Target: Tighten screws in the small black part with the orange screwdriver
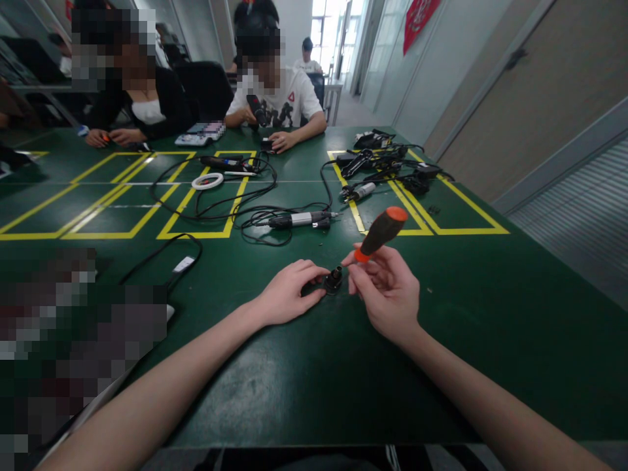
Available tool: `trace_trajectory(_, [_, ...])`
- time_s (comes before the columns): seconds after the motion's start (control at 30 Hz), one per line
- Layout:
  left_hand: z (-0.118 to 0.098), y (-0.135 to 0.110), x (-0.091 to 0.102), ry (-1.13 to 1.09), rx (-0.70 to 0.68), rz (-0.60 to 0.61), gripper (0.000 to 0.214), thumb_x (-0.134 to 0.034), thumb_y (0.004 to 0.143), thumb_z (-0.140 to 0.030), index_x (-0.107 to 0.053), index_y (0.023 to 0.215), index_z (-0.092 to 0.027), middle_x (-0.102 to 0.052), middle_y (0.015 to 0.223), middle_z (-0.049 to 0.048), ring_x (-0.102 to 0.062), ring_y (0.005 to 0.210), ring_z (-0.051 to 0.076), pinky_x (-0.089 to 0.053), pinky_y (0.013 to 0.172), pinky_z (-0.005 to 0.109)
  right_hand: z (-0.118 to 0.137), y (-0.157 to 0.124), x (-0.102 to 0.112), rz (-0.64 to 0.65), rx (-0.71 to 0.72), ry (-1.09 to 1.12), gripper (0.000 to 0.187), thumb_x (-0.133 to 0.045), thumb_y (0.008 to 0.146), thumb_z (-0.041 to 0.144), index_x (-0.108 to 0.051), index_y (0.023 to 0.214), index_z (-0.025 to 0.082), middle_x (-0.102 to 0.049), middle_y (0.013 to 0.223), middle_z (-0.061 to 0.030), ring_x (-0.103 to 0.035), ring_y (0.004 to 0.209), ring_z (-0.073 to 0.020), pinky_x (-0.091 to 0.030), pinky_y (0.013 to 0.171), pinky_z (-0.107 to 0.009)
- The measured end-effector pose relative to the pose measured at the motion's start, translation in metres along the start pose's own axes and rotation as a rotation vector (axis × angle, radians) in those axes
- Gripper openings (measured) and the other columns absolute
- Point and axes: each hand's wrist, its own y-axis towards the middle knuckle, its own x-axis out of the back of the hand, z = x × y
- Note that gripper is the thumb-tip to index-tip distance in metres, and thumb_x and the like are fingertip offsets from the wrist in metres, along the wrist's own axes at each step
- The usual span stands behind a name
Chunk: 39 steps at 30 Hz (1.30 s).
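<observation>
Resting on the green table, my left hand grips a small dark round part between thumb and fingers. The part has a short stem standing up from a wider base. Just right of it, my right hand is closed around the lower end of a screwdriver with a black and orange handle. The handle leans up and to the right. Its shaft is largely hidden by my fingers, and I cannot tell whether the tip touches the part.
A grey and black electric screwdriver with coiled cable lies beyond my hands. Further back are a white tape roll and a pile of black tools and cables. Yellow tape marks the table. Two people sit across.
</observation>
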Motion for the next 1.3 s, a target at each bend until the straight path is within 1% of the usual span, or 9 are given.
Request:
trace_trajectory(0.2, [-0.0001,-0.0007,0.0002,0.009,0.006,0.000,0.023,-0.066,0.098,-0.021,-0.069,0.121,-0.019,-0.070,0.105,0.0063,-0.065,0.098,0.022,-0.054,0.090,0.035,0.0012,0.0018,0.0024,-0.051,0.043,-0.124,0.025,-0.072,0.092,0.016,-0.074,0.116,0.022,-0.071,0.091,-0.0017,-0.065,0.065,-0.0113,-0.056,0.055,-0.025])
trace_trajectory(0.37, [-0.0003,-0.0009,0.0000,0.000,-0.006,-0.011,0.023,-0.066,0.098,-0.020,-0.069,0.122,-0.019,-0.070,0.105,0.0063,-0.065,0.099,0.022,-0.054,0.090,0.035,-0.0024,0.0000,0.0024,-0.085,0.093,-0.088,0.038,-0.076,0.088,0.012,-0.071,0.123,0.025,-0.077,0.092,-0.0005,-0.069,0.063,-0.0113,-0.060,0.055,-0.024])
trace_trajectory(0.47, [0.0002,-0.0006,-0.0003,-0.002,-0.010,-0.014,0.023,-0.066,0.098,-0.020,-0.069,0.121,-0.019,-0.070,0.105,0.0062,-0.065,0.098,0.022,-0.054,0.089,0.035,-0.0039,-0.0011,0.0019,-0.049,0.126,-0.051,0.042,-0.073,0.091,0.009,-0.067,0.128,0.027,-0.080,0.092,0.0008,-0.068,0.059,-0.0101,-0.060,0.053,-0.023])
trace_trajectory(0.6, [0.0000,-0.0005,-0.0005,-0.003,-0.014,-0.014,0.020,-0.066,0.099,-0.021,-0.070,0.118,-0.018,-0.069,0.104,0.0064,-0.065,0.097,0.022,-0.053,0.088,0.034,-0.0052,-0.0022,0.0013,-0.015,0.130,-0.025,0.039,-0.067,0.095,0.008,-0.064,0.128,0.027,-0.080,0.094,0.0002,-0.069,0.058,-0.0101,-0.060,0.053,-0.023])
trace_trajectory(0.8, [-0.0004,-0.0009,-0.0004,-0.003,-0.019,-0.019,0.020,-0.066,0.099,-0.022,-0.070,0.118,-0.019,-0.069,0.104,0.0059,-0.065,0.097,0.021,-0.053,0.088,0.034,-0.0064,-0.0030,0.0017,0.001,0.138,0.040,0.040,-0.065,0.095,0.008,-0.061,0.130,0.027,-0.079,0.094,0.0006,-0.074,0.064,-0.0116,-0.065,0.060,-0.026])
trace_trajectory(0.9, [0.0003,-0.0014,-0.0003,-0.007,-0.019,-0.023,0.020,-0.066,0.099,-0.022,-0.069,0.119,-0.019,-0.070,0.105,0.0063,-0.066,0.097,0.021,-0.054,0.088,0.034,-0.0053,-0.0026,0.0016,-0.025,0.132,0.054,0.038,-0.070,0.093,0.007,-0.063,0.125,0.027,-0.079,0.092,0.0019,-0.075,0.063,-0.0114,-0.066,0.062,-0.025])
trace_trajectory(1.03, [0.0010,-0.0018,-0.0005,-0.002,-0.005,-0.015,0.023,-0.066,0.099,-0.022,-0.069,0.121,-0.019,-0.070,0.106,0.0066,-0.066,0.099,0.022,-0.054,0.089,0.035,-0.0039,-0.0019,0.0001,-0.073,0.077,0.057,0.035,-0.077,0.088,0.008,-0.064,0.115,0.027,-0.079,0.085,0.0049,-0.074,0.057,-0.0108,-0.064,0.058,-0.023])
trace_trajectory(1.2, [0.0004,-0.0012,-0.0003,-0.010,-0.005,-0.006,0.023,-0.065,0.099,-0.022,-0.069,0.122,-0.019,-0.070,0.106,0.0067,-0.066,0.099,0.022,-0.054,0.089,0.035,-0.0026,-0.0020,-0.0010,-0.065,0.089,0.055,0.030,-0.075,0.090,0.008,-0.063,0.109,0.027,-0.079,0.083,0.0051,-0.071,0.056,-0.0092,-0.062,0.057,-0.021])
trace_trajectory(1.3, [0.0002,-0.0009,-0.0001,-0.010,-0.010,-0.006,0.023,-0.066,0.099,-0.021,-0.070,0.121,-0.018,-0.070,0.105,0.0070,-0.065,0.098,0.022,-0.054,0.088,0.035,-0.0009,-0.0019,0.0010,-0.048,0.089,-0.015,0.025,-0.072,0.092,0.010,-0.067,0.110,0.026,-0.077,0.086,0.0033,-0.069,0.059,-0.0096,-0.061,0.057,-0.023])
